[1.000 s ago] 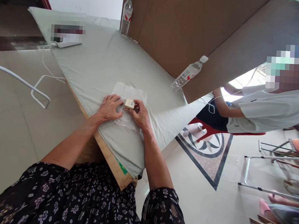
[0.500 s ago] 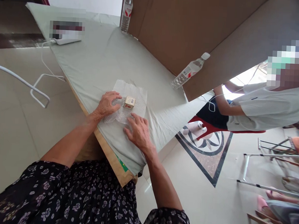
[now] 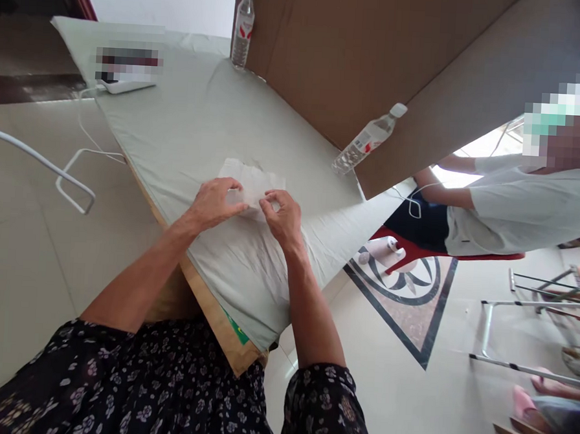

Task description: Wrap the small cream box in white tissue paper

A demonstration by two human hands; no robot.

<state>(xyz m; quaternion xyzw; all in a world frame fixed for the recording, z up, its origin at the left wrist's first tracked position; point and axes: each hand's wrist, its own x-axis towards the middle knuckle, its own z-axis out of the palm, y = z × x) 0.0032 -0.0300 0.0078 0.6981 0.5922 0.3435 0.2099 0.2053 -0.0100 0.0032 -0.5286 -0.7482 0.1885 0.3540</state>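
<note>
A translucent sheet of bubble wrap (image 3: pixel 251 177) lies on the cloth-covered table, its near part folded up over the middle. The small printed box that lay on it is hidden now, under the fold and between my hands. My left hand (image 3: pixel 213 203) grips the wrap from the left, with fingers and thumb curved around that side. On the right side my right hand (image 3: pixel 283 220) pinches the folded wrap between thumb and fingers. Only a few centimetres separate the two sets of fingertips.
A large cardboard panel (image 3: pixel 327 63) stands across the table, with one upright water bottle (image 3: pixel 243 30) and one tilted bottle (image 3: pixel 369 140) against it. A white device (image 3: pixel 129 82) with a cable lies far left. Beyond the panel sits a person in a white shirt (image 3: pixel 538 207).
Both hands have moved closer together, the right one forward and up. The near part of the bubble wrap has been folded over the box, which has gone out of sight.
</note>
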